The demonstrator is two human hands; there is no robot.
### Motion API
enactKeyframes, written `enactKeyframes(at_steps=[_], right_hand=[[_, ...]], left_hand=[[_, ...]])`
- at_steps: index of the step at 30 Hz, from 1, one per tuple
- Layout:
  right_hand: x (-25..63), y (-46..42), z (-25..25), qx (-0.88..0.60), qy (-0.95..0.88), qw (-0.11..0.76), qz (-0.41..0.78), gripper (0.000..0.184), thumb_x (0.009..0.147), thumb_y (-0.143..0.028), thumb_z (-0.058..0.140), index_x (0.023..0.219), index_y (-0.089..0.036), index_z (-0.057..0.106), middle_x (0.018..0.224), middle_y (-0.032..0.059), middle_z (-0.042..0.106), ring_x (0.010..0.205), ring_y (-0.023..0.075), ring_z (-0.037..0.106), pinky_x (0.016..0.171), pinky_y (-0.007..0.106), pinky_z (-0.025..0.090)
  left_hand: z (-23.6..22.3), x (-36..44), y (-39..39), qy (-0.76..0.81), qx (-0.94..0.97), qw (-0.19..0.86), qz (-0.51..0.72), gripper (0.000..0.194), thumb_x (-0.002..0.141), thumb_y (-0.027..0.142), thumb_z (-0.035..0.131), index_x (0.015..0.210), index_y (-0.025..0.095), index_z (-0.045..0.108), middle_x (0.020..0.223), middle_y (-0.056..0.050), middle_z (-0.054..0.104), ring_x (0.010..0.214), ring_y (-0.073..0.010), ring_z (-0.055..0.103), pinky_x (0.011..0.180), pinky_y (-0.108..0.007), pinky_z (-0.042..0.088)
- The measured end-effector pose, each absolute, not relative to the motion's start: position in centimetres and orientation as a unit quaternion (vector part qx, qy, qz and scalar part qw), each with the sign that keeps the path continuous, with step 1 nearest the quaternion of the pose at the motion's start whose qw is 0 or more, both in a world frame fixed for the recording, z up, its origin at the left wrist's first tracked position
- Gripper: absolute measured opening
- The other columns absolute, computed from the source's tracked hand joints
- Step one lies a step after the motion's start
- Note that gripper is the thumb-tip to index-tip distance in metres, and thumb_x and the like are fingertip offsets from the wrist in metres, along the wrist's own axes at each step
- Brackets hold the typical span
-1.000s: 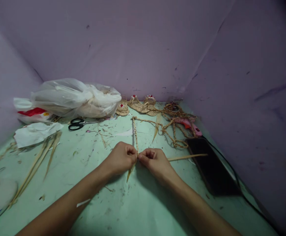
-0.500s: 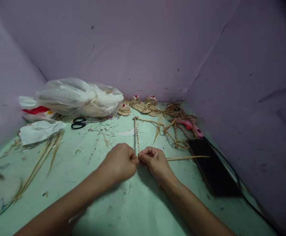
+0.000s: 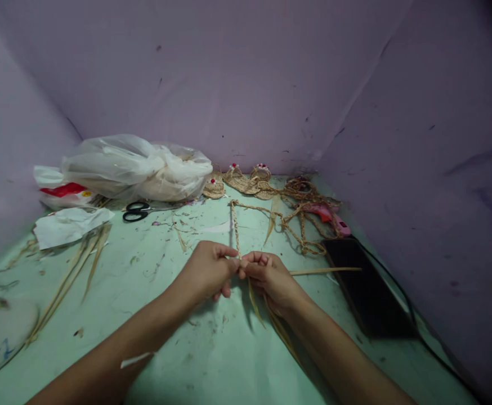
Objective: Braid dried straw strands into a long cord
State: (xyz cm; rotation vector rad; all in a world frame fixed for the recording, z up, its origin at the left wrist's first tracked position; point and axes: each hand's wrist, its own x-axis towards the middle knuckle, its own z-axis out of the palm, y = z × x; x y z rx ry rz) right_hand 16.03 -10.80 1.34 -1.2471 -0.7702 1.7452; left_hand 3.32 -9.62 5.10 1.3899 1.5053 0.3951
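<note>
My left hand (image 3: 206, 271) and my right hand (image 3: 268, 277) meet at the middle of the green table (image 3: 212, 354), both pinched on the near end of a straw braid (image 3: 235, 229). The braid runs from my fingers away toward the far wall. Loose dry straw strands (image 3: 254, 301) hang down from under my fingers toward me. One long strand (image 3: 326, 271) sticks out to the right of my right hand.
At the back left lie a clear plastic bag (image 3: 136, 167), black scissors (image 3: 138, 211) and crumpled paper (image 3: 71, 224). Small woven pieces (image 3: 244, 180), tangled braid (image 3: 303, 216) and a pink glue gun (image 3: 328, 216) sit at the back. A black phone (image 3: 364, 287) lies right. Straw stalks (image 3: 75, 270) lie left.
My left hand has turned so its fingers show, pinching the braid end. Loose strands now hang down below my hands, where half a second ago they were hidden.
</note>
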Motion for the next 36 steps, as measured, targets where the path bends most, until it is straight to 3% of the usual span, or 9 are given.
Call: enactKeyframes(at_steps=[3,7,10,14,18,25,28,31,36], right_hand=[[16.0,-10.7,1.1,-0.503,-0.336,0.417,0.678,0.008,0.055,-0.015,0.059,0.060,-0.012,0.053,0.045,-0.0020,0.053,0.036,0.0023,0.035,0.037,0.016,0.017],[16.0,-10.8,0.4,-0.525,-0.434,0.394,0.618,0.005,0.061,-0.016,0.057,0.063,-0.012,0.054,0.052,0.0019,0.058,0.042,0.0052,0.042,0.043,0.017,0.027],[16.2,-11.2,0.2,-0.569,-0.536,0.365,0.506,0.008,0.066,-0.019,0.053,0.063,-0.013,0.057,0.057,0.0038,0.060,0.049,0.0089,0.048,0.047,0.020,0.032],[16.3,-11.9,1.4,-0.642,-0.635,0.284,0.323,0.014,0.069,-0.023,0.052,0.065,-0.015,0.063,0.058,0.0038,0.061,0.051,0.0108,0.048,0.047,0.022,0.029],[15.9,-12.8,3.1,-0.675,-0.643,0.214,0.292,0.017,0.070,-0.025,0.051,0.063,-0.016,0.063,0.054,0.0042,0.061,0.047,0.0113,0.047,0.045,0.022,0.025],[14.0,-15.2,2.4,-0.648,-0.725,0.161,0.168,0.018,0.069,-0.013,0.046,0.071,-0.014,0.063,0.062,0.0075,0.063,0.047,0.0124,0.049,0.047,0.026,0.021],[13.8,-15.5,2.2,-0.635,-0.737,0.164,0.163,0.019,0.068,-0.013,0.046,0.075,-0.014,0.064,0.065,0.0069,0.064,0.048,0.0125,0.049,0.047,0.026,0.020],[14.7,-14.8,2.8,-0.632,-0.721,0.185,0.217,0.016,0.070,-0.021,0.048,0.066,-0.017,0.063,0.057,0.0046,0.061,0.046,0.0120,0.046,0.047,0.026,0.021],[16.2,-12.0,2.7,-0.626,-0.551,0.353,0.425,0.016,0.070,-0.029,0.050,0.070,-0.016,0.059,0.063,0.0036,0.060,0.055,0.0122,0.049,0.051,0.023,0.033]], left_hand=[[4.1,3.4,-9.2,0.581,0.509,0.616,0.154,0.017,0.066,0.026,0.049,0.065,0.011,0.058,0.044,0.000,0.049,0.033,-0.0085,0.040,0.036,-0.021,0.030],[3.0,3.2,-8.9,0.613,0.551,0.547,0.146,0.014,0.060,0.021,0.050,0.055,0.012,0.058,0.034,0.004,0.036,0.032,-0.0054,0.029,0.035,-0.019,0.020],[2.4,3.0,-8.7,0.616,0.607,0.474,0.166,0.010,0.055,0.017,0.050,0.048,0.012,0.055,0.039,0.004,0.038,0.039,-0.0049,0.029,0.038,-0.019,0.020],[2.0,3.1,-8.8,0.616,0.640,0.424,0.176,0.009,0.054,0.016,0.048,0.046,0.013,0.051,0.044,0.002,0.042,0.045,-0.0066,0.033,0.041,-0.019,0.023],[2.0,3.2,-9.0,0.617,0.650,0.405,0.180,0.011,0.052,0.014,0.044,0.044,0.013,0.051,0.043,0.002,0.039,0.047,-0.0076,0.034,0.043,-0.020,0.023],[2.1,3.0,-9.1,0.597,0.568,0.524,0.217,0.012,0.051,0.013,0.043,0.040,0.014,0.048,0.036,0.005,0.032,0.039,-0.0056,0.027,0.039,-0.019,0.020],[2.2,2.9,-9.1,0.587,0.554,0.546,0.225,0.010,0.049,0.011,0.044,0.043,0.013,0.051,0.037,0.005,0.037,0.040,-0.0053,0.029,0.040,-0.018,0.023],[2.6,2.8,-8.9,0.591,0.560,0.542,0.208,0.010,0.048,0.010,0.044,0.045,0.012,0.053,0.040,0.004,0.041,0.041,-0.0055,0.032,0.041,-0.018,0.025],[3.9,2.7,-8.7,0.601,0.573,0.529,0.176,0.007,0.051,0.013,0.048,0.049,0.012,0.054,0.039,0.004,0.039,0.039,-0.0051,0.029,0.040,-0.019,0.023]])
